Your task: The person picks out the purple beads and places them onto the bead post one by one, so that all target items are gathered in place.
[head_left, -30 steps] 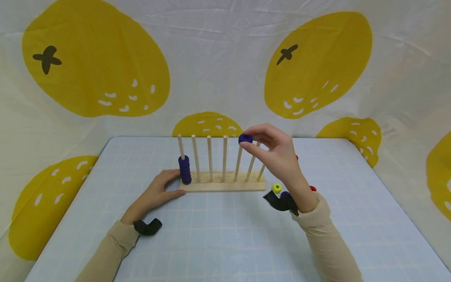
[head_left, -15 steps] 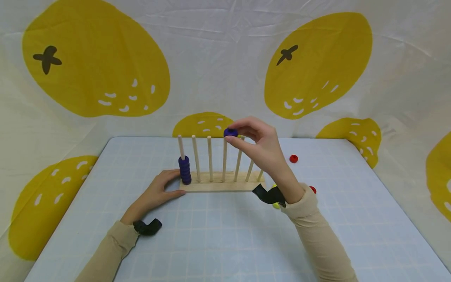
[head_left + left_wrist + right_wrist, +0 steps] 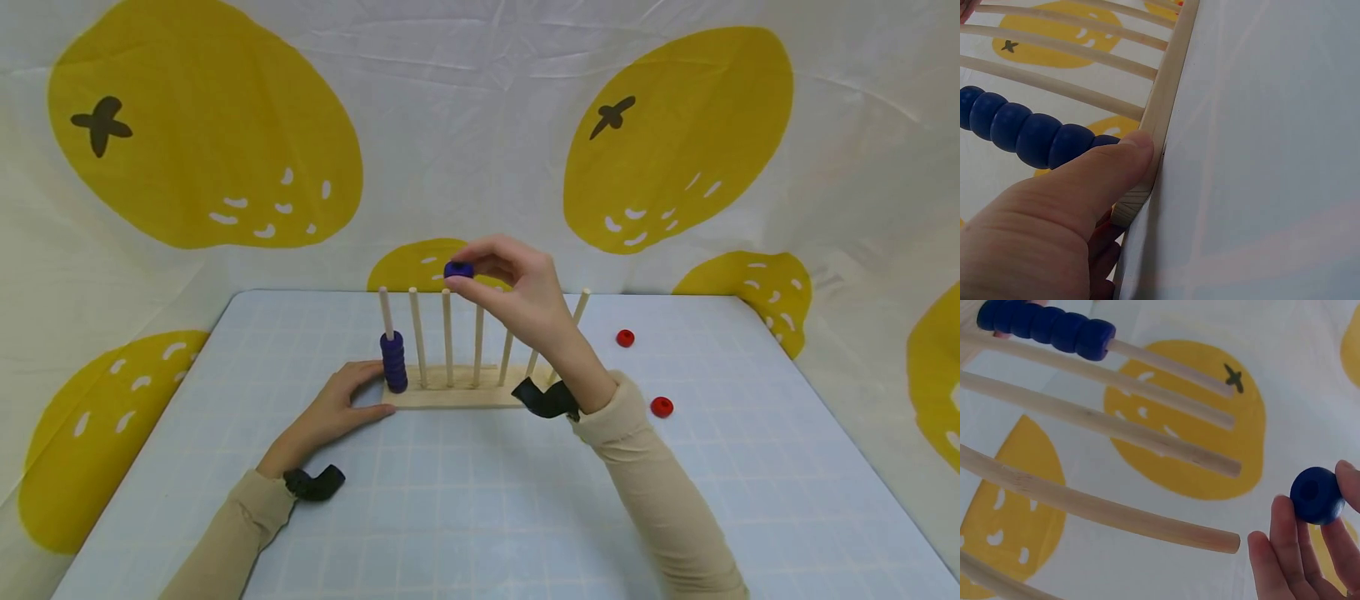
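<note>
A wooden peg stand with a row of upright pegs stands on the table. Several dark blue beads are stacked on its leftmost peg. My left hand holds the left end of the base, thumb on the front and the other fingers behind, partly hidden. Between thumb and fingertips my right hand pinches a single blue bead, just above the top of the third peg from the left. In the right wrist view the hole of this held bead shows, and it is apart from the pegs.
Two red beads lie on the table right of the stand. My right forearm covers part of the table there. A white cloth with yellow fruit shapes hangs behind the table.
My right hand has carried the blue bead leftward and slightly up, from near the fifth peg to above the third. My left hand has stayed on the stand's end.
</note>
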Tool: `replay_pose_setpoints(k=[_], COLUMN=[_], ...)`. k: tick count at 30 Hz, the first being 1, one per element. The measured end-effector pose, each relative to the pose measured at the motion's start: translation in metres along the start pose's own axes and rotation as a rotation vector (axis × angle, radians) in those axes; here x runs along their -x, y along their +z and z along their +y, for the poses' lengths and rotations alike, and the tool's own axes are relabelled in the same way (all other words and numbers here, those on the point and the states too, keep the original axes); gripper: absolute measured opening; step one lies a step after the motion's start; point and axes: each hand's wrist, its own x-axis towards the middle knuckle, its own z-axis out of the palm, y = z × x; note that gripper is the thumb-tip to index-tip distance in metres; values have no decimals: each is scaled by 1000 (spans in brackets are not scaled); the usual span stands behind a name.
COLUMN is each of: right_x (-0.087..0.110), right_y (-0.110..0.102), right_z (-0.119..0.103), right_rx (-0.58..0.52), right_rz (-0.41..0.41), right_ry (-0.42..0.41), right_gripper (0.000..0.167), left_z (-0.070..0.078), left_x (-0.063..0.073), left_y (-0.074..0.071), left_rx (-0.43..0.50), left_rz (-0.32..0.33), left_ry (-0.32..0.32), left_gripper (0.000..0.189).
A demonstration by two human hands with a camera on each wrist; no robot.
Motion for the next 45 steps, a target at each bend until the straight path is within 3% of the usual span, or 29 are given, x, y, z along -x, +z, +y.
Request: replay_pose_setpoints(k=[10,19,35,45], right_x=[-17,-34,-52,-54], right_y=[12,20,32,38], right_z=[6,21,31,33], right_rx=[-49,-105,-89,-37], right_rz=[-48,-151,-354,-466], right_ry=[-22,-45,-35,-48], right_gripper=[20,21,25,26], left_z=[-1,-2,-2,-4], left_x=[-1,0,1,1], left_y=[-1,0,0,1], left_rx=[-1,-5,-5,-22], left_rz=[5,16,4,27], left_ry=[12,24,6,60], left_gripper=[64,64,65,62])
